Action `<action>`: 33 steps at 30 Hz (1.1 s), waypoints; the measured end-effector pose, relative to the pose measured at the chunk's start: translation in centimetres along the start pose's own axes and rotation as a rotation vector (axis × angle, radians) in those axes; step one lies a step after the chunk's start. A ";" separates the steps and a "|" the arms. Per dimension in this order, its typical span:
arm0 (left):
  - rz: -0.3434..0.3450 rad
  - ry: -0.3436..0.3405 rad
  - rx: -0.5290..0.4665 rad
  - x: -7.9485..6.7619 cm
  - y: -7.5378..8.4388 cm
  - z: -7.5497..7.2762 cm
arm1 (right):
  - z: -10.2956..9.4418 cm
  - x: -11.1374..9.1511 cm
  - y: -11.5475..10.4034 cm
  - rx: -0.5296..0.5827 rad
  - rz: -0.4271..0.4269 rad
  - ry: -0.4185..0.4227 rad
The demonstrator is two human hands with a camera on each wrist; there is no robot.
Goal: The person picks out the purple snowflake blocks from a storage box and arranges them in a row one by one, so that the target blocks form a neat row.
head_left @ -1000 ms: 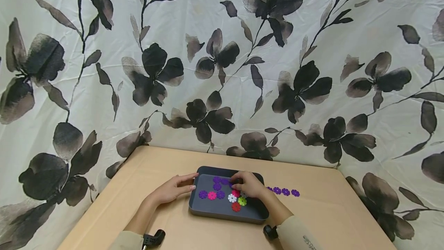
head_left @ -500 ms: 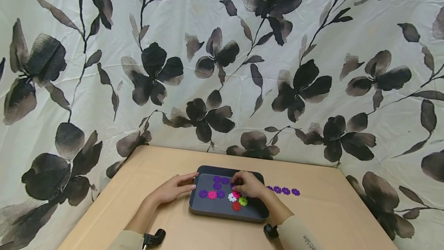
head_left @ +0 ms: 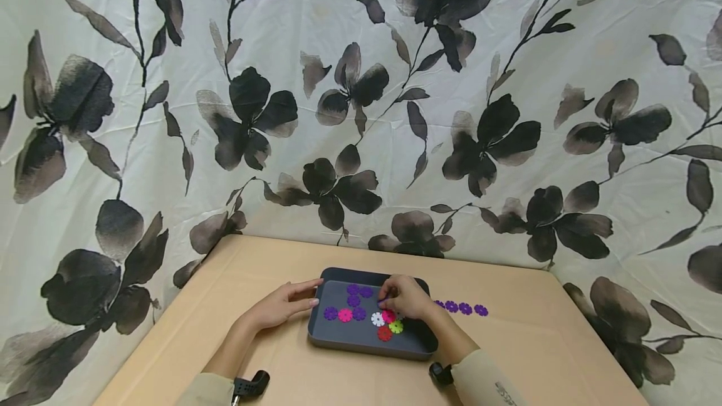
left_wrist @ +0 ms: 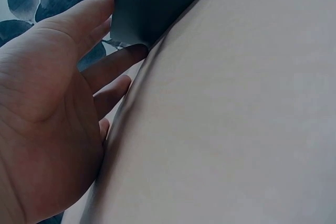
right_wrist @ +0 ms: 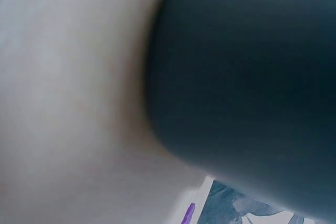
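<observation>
A dark grey tray stands on the table with several flower-shaped discs in it. My left hand rests straight fingers against the tray's left side; in the left wrist view, a fingertip of that hand meets the tray wall. Over the tray's right half, my right hand pinches a purple flower-shaped disc, mostly hidden by the fingers. Just below it lie pink, white, yellow-green and red discs. The right wrist view shows the tray's outer wall, not the hand.
Left in the tray are purple discs and a pink disc between two purple ones. A row of purple discs lies on the table right of the tray. A floral cloth hangs behind the table.
My right fingertips have shifted slightly right with the purple disc. The pink disc below them has moved a little right and shows more fully. My left hand stays in place.
</observation>
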State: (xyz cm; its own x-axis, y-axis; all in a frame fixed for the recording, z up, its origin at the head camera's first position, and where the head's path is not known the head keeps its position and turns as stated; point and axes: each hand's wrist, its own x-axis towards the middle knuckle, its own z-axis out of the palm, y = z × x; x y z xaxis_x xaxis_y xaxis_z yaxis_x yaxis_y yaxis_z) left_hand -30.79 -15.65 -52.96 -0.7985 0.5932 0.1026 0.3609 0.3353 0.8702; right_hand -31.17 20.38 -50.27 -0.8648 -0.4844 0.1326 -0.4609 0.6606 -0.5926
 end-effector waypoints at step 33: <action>-0.029 0.016 0.007 -0.2 -0.1 0.0 | -5.3 -5.5 1.0 0.360 0.126 0.381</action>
State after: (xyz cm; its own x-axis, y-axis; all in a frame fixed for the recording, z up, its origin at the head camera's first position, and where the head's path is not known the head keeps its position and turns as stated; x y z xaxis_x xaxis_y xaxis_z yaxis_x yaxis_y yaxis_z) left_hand -30.72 -15.79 -53.04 -0.8162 0.5715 0.0848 0.3405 0.3573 0.8697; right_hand -27.89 26.78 -47.37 -0.9509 -0.1271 0.2823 -0.3093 0.4296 -0.8484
